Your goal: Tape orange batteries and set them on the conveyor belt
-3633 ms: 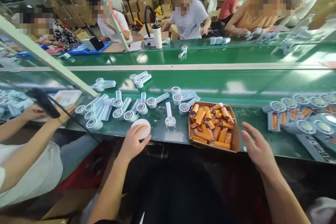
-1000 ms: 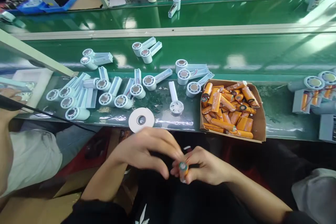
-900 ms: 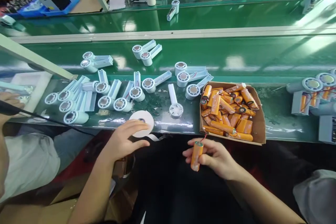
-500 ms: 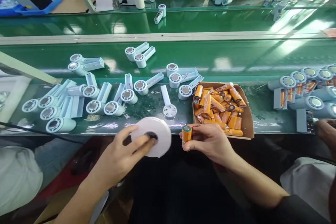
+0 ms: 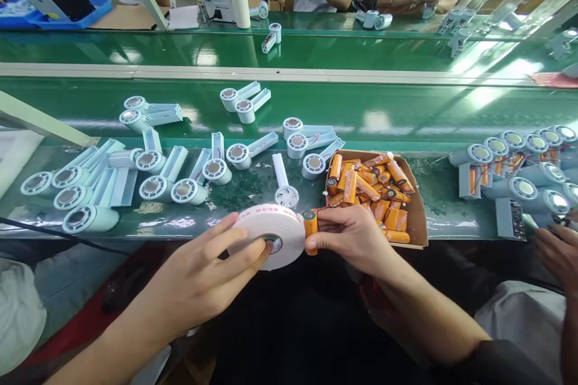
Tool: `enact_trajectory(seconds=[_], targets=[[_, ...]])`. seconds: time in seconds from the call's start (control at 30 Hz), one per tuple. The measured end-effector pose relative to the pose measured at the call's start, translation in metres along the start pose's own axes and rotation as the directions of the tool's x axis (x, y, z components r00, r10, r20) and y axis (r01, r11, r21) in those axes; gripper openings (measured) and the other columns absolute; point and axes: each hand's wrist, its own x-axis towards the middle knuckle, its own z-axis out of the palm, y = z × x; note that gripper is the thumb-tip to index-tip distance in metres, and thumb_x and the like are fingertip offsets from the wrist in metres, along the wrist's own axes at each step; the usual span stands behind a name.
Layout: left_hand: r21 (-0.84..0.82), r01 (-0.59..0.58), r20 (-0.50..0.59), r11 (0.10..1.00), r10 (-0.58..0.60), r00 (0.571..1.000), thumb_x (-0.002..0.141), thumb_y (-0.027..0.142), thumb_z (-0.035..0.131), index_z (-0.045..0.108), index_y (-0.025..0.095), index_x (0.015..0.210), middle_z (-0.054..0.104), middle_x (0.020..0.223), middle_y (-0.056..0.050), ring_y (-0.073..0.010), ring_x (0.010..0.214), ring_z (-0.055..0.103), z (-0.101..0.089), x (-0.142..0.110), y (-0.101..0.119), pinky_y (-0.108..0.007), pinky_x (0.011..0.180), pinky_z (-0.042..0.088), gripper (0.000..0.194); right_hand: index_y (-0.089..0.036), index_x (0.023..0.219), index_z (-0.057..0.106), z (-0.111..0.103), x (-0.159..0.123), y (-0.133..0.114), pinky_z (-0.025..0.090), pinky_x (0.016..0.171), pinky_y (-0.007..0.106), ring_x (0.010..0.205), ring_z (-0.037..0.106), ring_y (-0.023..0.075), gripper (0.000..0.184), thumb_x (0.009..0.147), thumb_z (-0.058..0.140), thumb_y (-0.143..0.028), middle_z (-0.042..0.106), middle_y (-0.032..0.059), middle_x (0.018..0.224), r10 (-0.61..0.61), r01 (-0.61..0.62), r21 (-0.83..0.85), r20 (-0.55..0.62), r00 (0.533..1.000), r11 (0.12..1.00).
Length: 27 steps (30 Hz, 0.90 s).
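Observation:
A roll of white tape (image 5: pixel 246 228) with red print along its edge is held up by my left hand (image 5: pixel 208 271), with fingers in its core. My right hand (image 5: pixel 356 237) pinches an orange battery cell (image 5: pixel 310 231) with a green end between thumb and fingers. The cell stands roughly upright against the right edge of the roll. Behind my right hand sits an open cardboard box (image 5: pixel 419 216) heaped with several orange batteries (image 5: pixel 368 183). Just beyond the roll lies a white fan housing (image 5: pixel 286 192), its handle pointing away from me.
Several light-blue fan housings (image 5: pixel 217 169) spread over the bench to the left and middle. More housings with orange cells (image 5: pixel 519 187) stand at right, near a co-worker's hand (image 5: pixel 557 252). A green conveyor (image 5: pixel 361 96) runs behind. A black cable (image 5: pixel 58 233) crosses at left.
My right hand took a battery from the box side and brought it to the roll. My left hand picked the tape roll off the bench and tilted it up against the battery.

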Motion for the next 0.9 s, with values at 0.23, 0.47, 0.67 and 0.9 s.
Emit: enact_trajectory(seconds=[0.23, 0.47, 0.67, 0.9], targets=[[-0.029, 0.319, -0.206, 0.947, -0.318, 0.925, 0.089, 0.018, 0.083, 0.073, 0.023, 0.128, 0.074, 0.085, -0.003, -0.0194, 0.079, 0.056, 0.034, 0.014, 0.061, -0.037, 0.08, 0.054, 0.041, -0.025, 0.092, 0.08, 0.047, 0.005, 0.036, 0.066, 0.074, 0.037, 0.075, 0.076, 0.0215, 0.036, 0.071, 0.095, -0.05, 0.082, 0.0039, 0.09, 0.003, 0.301, 0.412, -0.594, 0.804, 0.86], [0.054, 0.581, -0.184, 0.812, -0.564, 0.805, 0.095, 0.026, 0.073, 0.07, 0.026, 0.135, 0.076, 0.101, -0.009, -0.03, 0.097, 0.06, 0.077, -0.064, 0.05, -0.045, 0.085, 0.046, 0.039, -0.032, 0.103, 0.077, -0.077, 0.007, -0.04, 0.06, 0.067, 0.019, 0.088, 0.074, 0.0139, 0.02, 0.089, 0.084, -0.045, 0.075, -0.001, 0.101, -0.488, 0.727, -0.045, -0.769, 0.413, 0.685], [-0.037, 0.54, -0.176, 0.841, -0.538, 0.825, 0.104, 0.036, 0.059, 0.076, 0.025, 0.121, 0.079, 0.11, -0.008, -0.0296, 0.109, 0.066, 0.083, -0.026, -0.058, -0.045, 0.098, 0.05, 0.026, -0.032, 0.109, 0.076, -0.117, 0.015, -0.023, 0.063, 0.063, 0.028, 0.07, 0.076, 0.0186, 0.049, 0.067, 0.101, -0.041, 0.076, -0.0032, 0.081, -0.488, 0.652, -0.111, -0.759, 0.431, 0.75], [0.391, 0.54, 0.342, 0.745, -0.663, 0.666, 0.106, 0.037, 0.05, 0.067, 0.015, 0.138, 0.066, 0.145, -0.019, -0.0379, 0.137, 0.056, 0.136, 0.174, -0.211, -0.053, 0.112, 0.045, 0.043, -0.03, 0.107, 0.079, -0.149, 0.017, -0.011, 0.068, 0.061, 0.038, 0.067, 0.081, 0.0269, 0.048, 0.066, 0.102, -0.039, 0.083, -0.0011, 0.08, -0.508, 0.567, -0.185, -0.711, 0.487, 0.803]])
